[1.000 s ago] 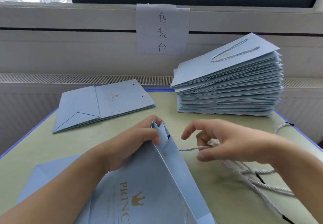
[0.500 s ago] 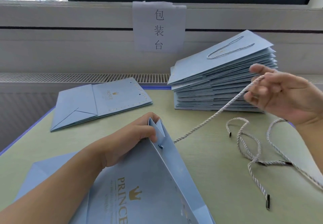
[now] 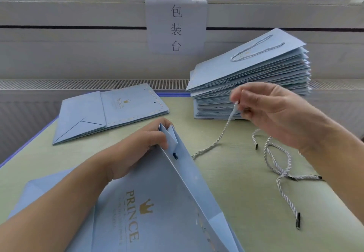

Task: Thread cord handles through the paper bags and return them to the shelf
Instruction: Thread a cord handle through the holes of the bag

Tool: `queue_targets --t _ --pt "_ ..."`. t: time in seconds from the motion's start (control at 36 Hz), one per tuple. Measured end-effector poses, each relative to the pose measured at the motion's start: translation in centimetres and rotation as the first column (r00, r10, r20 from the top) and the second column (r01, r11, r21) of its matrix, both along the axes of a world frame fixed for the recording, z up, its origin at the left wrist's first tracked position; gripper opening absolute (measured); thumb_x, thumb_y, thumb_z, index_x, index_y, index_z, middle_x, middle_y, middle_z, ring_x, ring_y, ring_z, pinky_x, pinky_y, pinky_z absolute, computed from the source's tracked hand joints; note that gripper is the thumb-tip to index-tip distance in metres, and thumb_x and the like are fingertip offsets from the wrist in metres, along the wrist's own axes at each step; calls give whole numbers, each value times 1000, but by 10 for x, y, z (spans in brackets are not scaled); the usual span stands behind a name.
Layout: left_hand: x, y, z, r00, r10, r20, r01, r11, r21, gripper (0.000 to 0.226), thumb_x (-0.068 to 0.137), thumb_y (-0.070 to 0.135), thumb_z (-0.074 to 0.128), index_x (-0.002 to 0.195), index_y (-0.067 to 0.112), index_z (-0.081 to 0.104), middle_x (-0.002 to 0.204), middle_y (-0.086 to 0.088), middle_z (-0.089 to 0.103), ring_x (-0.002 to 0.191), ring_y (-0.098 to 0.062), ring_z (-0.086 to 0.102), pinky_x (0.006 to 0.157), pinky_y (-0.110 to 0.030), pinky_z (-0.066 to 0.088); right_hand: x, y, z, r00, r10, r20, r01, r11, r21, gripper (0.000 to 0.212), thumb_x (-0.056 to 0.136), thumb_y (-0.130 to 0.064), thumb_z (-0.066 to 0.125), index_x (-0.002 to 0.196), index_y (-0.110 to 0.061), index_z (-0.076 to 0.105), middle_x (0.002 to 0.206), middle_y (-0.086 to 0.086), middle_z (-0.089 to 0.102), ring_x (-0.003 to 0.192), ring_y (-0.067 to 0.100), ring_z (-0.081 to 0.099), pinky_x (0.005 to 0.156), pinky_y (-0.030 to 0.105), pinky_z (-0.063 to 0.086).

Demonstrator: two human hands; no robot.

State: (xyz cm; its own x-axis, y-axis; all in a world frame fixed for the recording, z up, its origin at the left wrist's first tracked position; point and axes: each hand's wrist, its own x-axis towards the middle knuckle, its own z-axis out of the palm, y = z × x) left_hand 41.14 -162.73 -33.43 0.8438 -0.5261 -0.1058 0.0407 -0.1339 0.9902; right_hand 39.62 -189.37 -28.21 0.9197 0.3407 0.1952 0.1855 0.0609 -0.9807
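Two hands [image 3: 134, 151] [image 3: 275, 118], one cord [image 3: 222, 133], one bag [image 3: 157, 202]

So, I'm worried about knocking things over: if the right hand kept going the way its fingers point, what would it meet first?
Probably the stack of finished bags; the right hand points at its side, though depth is unclear.

Matt pale-blue paper bag [image 3: 157, 202] with shiny gold foil print, twisted white cord [image 3: 222, 133] pinched above it, smooth matt green tabletop [image 3: 246, 202] beneath.

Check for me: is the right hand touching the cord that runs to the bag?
Touching. The head view shows the right hand pinching the cord between its fingertips, with the cord hanging down from them.
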Motion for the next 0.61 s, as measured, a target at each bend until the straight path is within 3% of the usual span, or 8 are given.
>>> queue_targets --t 0.08,0.14,0.19,0.28,0.36,0.47,0.61 --pt "6 6 3 998 56 20 -56 998 -8 43 40 27 61 80 17 51 74 -9 51 68 -25 48 64 -33 39 -7 23 -11 989 142 27 -135 975 -175 7 74 -28 75 68 -24 74 112 -7 69 108 8 58 89 23 41" --pt "8 8 3 997 74 18 -74 997 -15 36 48 20 58 82 15 49 74 -9 50 68 -24 47 63 -32 39 -10 31 -19 984 176 8 -169 960 -224 13 78 -22 64 68 -23 73 114 -3 70 113 6 59 94 21 42" --pt "9 8 2 997 77 -4 -77 997 -14 39 47 19 58 85 13 49 75 -10 50 68 -25 48 64 -33 39 -13 36 -24 979 206 -5 -202 956 -212 11 80 -27 67 72 -22 73 95 5 74 93 13 65 82 19 47" --pt "9 9 -1 997 73 -31 -74 997 -23 50 38 27 61 85 13 49 75 -10 51 68 -24 49 64 -33 40 -18 37 -31 989 149 -18 -149 963 -224 15 83 -25 61 79 -22 75 59 1 58 56 12 48 54 15 37" --pt "10 12 0 997 70 -36 -72 997 -38 50 38 27 61 84 12 49 75 -10 51 67 -24 49 63 -33 40 -27 37 -38 979 182 -89 -200 932 -303 29 83 -18 48 93 -20 76 60 -6 48 55 9 40 52 16 32" --pt "12 14 1 998 57 -30 -59 997 -57 47 39 26 61 82 13 48 73 -9 51 64 -23 49 59 -30 42 -38 37 -43 945 235 -230 -303 892 -335 38 79 -11 46 109 -21 68 67 -6 58 60 10 48 56 16 37" --pt "12 16 2 998 60 -16 -60 996 -69 46 41 26 61 83 12 48 73 -9 51 62 -21 49 58 -31 43 -42 44 -44 927 212 -308 -307 903 -301 8 83 -4 56 89 -6 60 65 -3 67 57 10 59 52 17 43"
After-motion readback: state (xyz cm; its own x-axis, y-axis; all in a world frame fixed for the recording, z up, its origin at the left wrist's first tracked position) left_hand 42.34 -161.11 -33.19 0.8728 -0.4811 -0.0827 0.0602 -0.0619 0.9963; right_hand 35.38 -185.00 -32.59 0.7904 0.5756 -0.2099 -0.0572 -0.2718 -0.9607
